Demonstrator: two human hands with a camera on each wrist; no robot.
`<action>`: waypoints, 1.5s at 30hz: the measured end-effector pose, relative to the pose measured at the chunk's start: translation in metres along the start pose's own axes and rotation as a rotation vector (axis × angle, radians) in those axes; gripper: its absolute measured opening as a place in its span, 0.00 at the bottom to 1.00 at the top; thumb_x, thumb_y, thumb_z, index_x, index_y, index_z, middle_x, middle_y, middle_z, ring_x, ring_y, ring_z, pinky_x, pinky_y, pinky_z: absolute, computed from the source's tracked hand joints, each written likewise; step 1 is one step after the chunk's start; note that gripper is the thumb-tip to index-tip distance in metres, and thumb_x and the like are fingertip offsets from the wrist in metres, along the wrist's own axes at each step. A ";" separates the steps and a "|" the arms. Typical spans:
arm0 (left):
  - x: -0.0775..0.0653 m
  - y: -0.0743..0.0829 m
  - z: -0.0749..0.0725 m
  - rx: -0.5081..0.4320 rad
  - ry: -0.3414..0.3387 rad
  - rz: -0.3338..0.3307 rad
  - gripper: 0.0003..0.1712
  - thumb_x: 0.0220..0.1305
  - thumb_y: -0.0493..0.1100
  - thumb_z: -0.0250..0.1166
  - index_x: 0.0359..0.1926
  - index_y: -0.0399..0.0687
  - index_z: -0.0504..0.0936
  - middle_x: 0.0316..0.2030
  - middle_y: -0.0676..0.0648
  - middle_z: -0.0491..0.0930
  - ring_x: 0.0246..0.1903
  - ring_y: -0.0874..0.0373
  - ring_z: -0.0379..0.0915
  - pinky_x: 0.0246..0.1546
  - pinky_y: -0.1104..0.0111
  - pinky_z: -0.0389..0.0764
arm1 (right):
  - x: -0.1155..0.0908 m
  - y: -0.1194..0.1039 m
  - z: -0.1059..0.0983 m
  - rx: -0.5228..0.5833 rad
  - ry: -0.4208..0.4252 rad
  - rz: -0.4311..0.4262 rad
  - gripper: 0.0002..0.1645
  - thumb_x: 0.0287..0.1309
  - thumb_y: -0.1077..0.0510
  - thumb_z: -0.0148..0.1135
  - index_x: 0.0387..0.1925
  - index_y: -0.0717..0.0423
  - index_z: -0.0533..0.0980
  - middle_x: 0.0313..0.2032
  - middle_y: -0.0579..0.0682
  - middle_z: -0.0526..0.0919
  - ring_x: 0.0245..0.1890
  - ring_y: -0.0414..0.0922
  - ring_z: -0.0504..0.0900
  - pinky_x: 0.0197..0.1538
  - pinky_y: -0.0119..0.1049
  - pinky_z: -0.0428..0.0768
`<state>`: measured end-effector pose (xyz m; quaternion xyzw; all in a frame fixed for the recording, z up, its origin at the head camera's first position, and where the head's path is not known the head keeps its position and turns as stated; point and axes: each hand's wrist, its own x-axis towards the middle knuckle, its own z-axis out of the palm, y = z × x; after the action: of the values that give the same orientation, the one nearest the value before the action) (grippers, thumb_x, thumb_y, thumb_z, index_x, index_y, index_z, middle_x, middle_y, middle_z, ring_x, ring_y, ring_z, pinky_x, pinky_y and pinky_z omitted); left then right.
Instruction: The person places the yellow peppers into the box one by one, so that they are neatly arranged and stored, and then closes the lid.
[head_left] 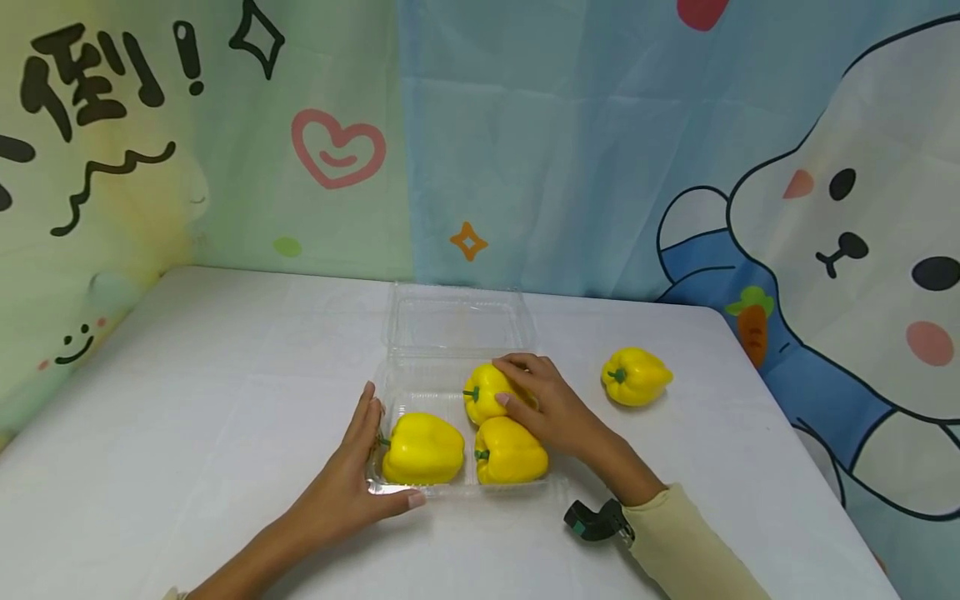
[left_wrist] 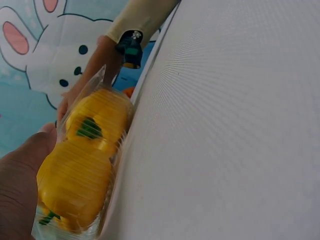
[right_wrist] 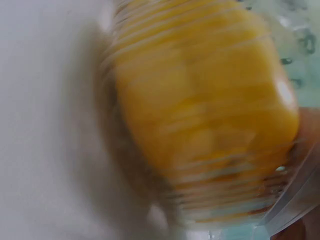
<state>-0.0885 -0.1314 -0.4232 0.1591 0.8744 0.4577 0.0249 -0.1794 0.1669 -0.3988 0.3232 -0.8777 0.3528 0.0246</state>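
Note:
A clear plastic clamshell box [head_left: 427,392] lies with its lid [head_left: 461,321] folded back. Inside it are three yellow bell peppers: one at front left [head_left: 422,448], one at front right [head_left: 513,452], and a third pepper [head_left: 483,392] behind that. My right hand [head_left: 547,400] holds this third pepper, fingers over its top and thumb on its near side. Along the box's left wall rest the straight fingers of my left hand [head_left: 352,467], its thumb by the front edge. The left wrist view shows two peppers [left_wrist: 75,180] through the ribbed wall. Blur softens the right wrist view.
Another yellow bell pepper [head_left: 636,377] lies on the white tabletop [head_left: 225,400], to the right of the box. A printed cloth [head_left: 555,150] hangs behind the table. A black device [head_left: 596,521] is at the right wrist.

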 end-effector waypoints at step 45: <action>0.000 -0.001 0.002 -0.030 0.001 0.011 0.73 0.45 0.61 0.78 0.76 0.38 0.38 0.76 0.52 0.24 0.73 0.47 0.36 0.66 0.49 0.53 | -0.018 0.000 -0.073 0.042 0.207 0.024 0.20 0.59 0.72 0.63 0.53 0.67 0.76 0.48 0.60 0.81 0.47 0.49 0.81 0.53 0.46 0.77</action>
<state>-0.0881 -0.1303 -0.4254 0.1636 0.8666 0.4708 0.0244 -0.1785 0.2237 -0.3493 0.2751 -0.8668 0.4028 0.1040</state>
